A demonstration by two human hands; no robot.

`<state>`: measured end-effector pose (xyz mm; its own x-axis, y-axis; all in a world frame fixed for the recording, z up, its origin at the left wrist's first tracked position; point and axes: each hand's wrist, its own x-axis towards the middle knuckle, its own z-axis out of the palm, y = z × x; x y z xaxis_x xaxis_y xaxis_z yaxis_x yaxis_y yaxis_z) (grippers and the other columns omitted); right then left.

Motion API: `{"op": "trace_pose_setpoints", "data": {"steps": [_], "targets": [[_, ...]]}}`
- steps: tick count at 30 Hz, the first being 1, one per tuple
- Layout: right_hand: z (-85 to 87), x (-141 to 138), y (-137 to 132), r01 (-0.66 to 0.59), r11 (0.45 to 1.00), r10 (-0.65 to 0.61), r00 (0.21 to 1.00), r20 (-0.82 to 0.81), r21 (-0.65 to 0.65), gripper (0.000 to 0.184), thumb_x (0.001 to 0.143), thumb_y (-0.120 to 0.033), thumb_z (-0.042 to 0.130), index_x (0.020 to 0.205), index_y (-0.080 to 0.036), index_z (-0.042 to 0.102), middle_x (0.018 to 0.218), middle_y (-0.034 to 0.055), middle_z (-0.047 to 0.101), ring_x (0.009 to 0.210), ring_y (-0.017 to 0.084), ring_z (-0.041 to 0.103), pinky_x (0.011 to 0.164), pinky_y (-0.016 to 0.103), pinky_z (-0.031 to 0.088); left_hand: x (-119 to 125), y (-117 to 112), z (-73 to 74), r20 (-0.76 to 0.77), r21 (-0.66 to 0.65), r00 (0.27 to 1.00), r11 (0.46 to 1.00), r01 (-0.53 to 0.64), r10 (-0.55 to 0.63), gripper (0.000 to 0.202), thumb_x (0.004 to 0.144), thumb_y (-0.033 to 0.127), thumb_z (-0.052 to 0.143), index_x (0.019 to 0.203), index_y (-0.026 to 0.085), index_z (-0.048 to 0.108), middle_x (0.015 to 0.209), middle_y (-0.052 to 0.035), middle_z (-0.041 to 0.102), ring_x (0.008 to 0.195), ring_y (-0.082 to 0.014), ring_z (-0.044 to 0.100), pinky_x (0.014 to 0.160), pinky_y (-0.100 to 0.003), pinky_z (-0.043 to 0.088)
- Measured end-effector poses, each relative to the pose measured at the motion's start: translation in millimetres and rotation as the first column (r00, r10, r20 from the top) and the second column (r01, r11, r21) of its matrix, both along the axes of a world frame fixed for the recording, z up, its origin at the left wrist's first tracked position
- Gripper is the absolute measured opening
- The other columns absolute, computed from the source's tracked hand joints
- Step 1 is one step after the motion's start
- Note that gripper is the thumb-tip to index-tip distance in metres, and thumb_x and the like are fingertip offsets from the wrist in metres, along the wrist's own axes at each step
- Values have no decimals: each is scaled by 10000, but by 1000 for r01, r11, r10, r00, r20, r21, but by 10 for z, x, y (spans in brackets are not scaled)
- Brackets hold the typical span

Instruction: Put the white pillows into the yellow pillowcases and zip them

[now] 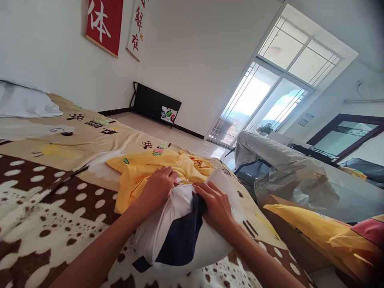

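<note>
A white pillow [222, 244] lies on the patterned blanket in front of me. Over it is a bunched white and navy cloth [180, 240], its folds rising between my hands. My right hand [214, 200] is closed on the top of this cloth, fingers bent over the navy part. On the other side, my left hand [160, 186] is closed with curled fingers at the cloth's upper left edge, beside the yellow cloth [135, 176]. That yellow cloth spreads crumpled beyond both hands. My left fingertips are partly hidden, so their exact grip shows poorly.
The blanket [75, 200] covers the bed, with another white pillow [27, 100] at far left. To the right stand a cardboard box [300, 244] with yellow fabric [324, 228] over it and plastic-covered furniture [270, 160]. A black folded frame [153, 104] leans against the wall.
</note>
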<state>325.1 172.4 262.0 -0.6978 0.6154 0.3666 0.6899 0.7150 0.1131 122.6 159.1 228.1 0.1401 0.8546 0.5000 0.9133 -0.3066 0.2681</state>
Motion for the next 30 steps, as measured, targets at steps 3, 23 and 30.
{"op": "trace_pose_setpoints", "data": {"steps": [3,23,30], "targets": [[-64,122,22,-199,980,197,961,-193,8,286,927,-228,419,1065,-223,670,962,66,696,817,185,567,700,294,449,24,21,-43,98,-83,994,995,58,-50,192,871,167,428,926,156,612,986,-91,644,923,-213,577,792,-312,411],[106,-263,-84,-162,960,206,961,186,-229,245,921,-298,444,799,-214,638,672,23,625,738,170,532,600,289,262,-105,101,-80,579,-190,811,981,39,80,195,865,278,412,687,203,434,655,2,539,611,-148,465,588,-270,291],[156,-327,196,207,945,-98,918,384,-252,223,798,-225,498,911,-235,689,918,63,696,889,214,628,680,274,356,-162,177,-124,832,-257,548,937,237,89,205,849,383,455,739,210,448,553,62,421,484,-113,381,500,-239,287]]}}
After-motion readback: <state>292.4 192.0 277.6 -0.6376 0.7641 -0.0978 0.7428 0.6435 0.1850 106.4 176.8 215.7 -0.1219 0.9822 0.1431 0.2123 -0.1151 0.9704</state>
